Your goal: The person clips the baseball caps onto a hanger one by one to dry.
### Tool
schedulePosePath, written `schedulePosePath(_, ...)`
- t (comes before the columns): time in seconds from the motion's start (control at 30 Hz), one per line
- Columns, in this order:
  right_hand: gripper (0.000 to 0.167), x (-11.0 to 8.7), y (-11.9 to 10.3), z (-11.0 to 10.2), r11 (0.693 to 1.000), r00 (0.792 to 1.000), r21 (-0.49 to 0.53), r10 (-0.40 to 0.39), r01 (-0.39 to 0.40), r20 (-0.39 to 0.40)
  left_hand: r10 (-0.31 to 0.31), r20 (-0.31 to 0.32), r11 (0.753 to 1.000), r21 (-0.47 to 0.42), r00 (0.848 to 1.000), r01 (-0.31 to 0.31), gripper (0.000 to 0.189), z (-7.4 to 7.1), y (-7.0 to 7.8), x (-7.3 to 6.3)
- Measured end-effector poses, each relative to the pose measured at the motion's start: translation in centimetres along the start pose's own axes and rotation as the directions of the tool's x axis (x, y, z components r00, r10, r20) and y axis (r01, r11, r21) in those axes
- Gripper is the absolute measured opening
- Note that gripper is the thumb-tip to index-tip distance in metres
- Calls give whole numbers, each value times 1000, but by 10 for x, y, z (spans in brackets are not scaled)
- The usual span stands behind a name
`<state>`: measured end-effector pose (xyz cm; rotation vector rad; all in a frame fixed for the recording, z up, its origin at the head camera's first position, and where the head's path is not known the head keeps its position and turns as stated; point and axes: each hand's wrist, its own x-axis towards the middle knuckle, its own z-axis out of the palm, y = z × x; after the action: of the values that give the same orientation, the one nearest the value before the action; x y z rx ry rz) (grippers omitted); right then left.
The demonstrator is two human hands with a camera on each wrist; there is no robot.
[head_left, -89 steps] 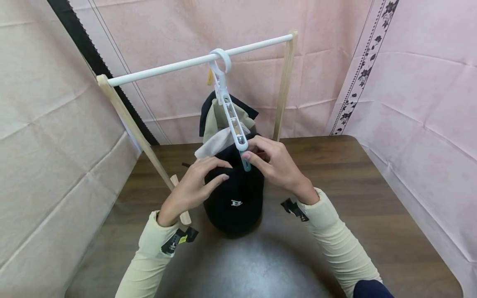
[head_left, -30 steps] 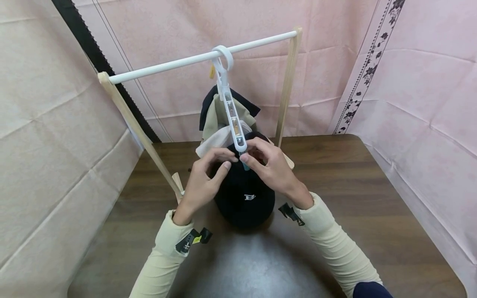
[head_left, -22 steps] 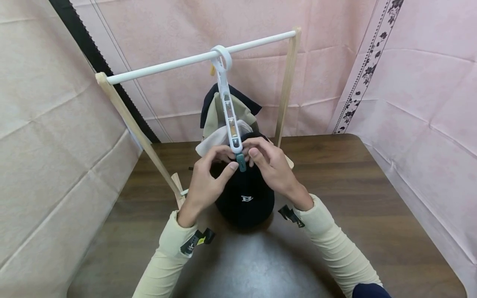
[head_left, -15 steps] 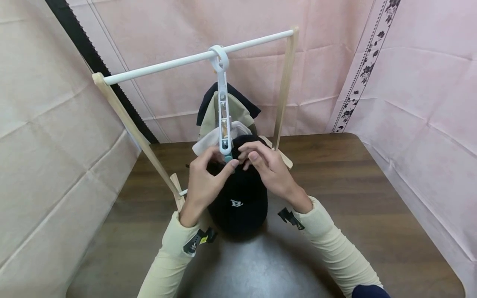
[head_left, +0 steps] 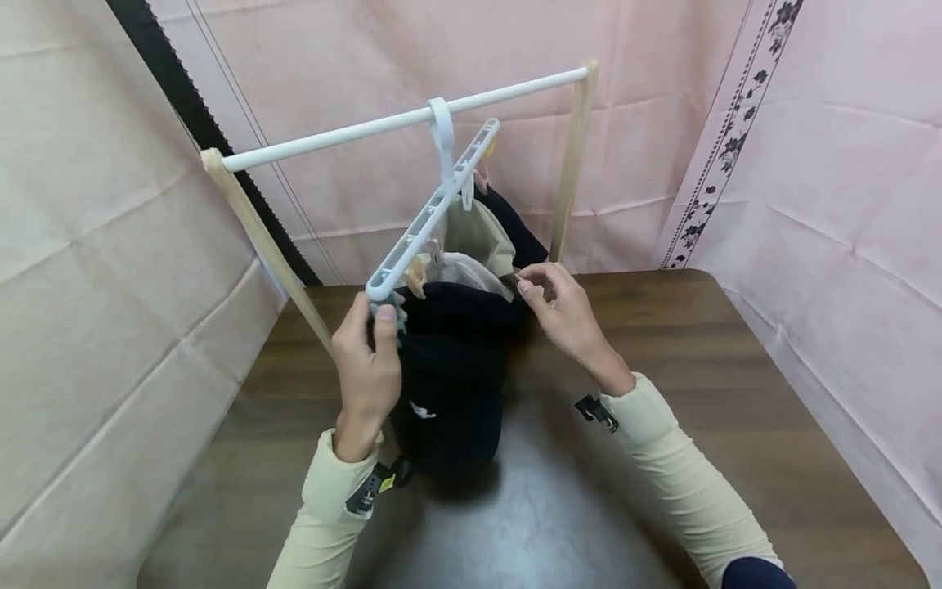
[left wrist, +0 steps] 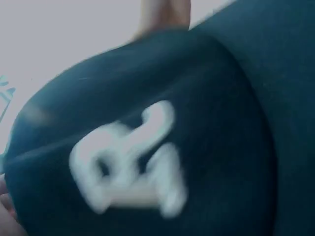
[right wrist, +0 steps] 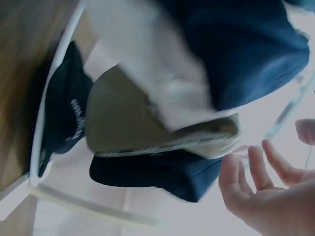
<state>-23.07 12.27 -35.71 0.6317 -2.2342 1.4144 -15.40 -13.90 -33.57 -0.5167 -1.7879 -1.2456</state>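
A pale blue-white hanger [head_left: 425, 231] with clips hangs from a white rod [head_left: 331, 139], its near end swung left. At that end my left hand [head_left: 368, 368] pinches a teal clip [head_left: 399, 312] between thumb and fingers. Below hangs a black cap [head_left: 456, 368] with a white emblem, which fills the left wrist view, blurred. My right hand [head_left: 567, 315] has its fingers bent loosely beside the light grey cap [head_left: 471, 272] and the beige cap [head_left: 482, 237]; the right wrist view shows thumb and fingers apart. Behind is a navy cap [head_left: 518, 225].
Wooden posts [head_left: 576, 155] carry the rod at both ends, over a brown wooden table [head_left: 648, 343]. Pale pink cloth [head_left: 662, 82] surrounds the table. Yellow clips [head_left: 415, 274] sit along the hanger.
The hanger has turned from pointing at me to slanting left, carrying the row of caps round with it. My left hand has moved left with its near end; my right hand has moved right.
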Motion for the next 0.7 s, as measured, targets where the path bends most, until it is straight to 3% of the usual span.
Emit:
schedulePosePath(0.13,36,9,12,-6,995,997,-68,77,-78,-24,1,-62,1000,15,998,0,38,-7,3,8)
schedulePosePath(0.27,48,21,24,-9,985,991,-114,125,-130,-50,-5,-79,1000,25,997,7,38,-14,6,15)
schedulePosePath(0.47,65,40,44,-4,974,987,-168,141,-153,-83,-22,-48,1000,20,999,23,41,-26,5,24)
schedulePosePath(0.7,70,58,56,2,980,990,-143,141,-142,-15,-14,20,1000,-10,1000,14,43,-36,-2,32)
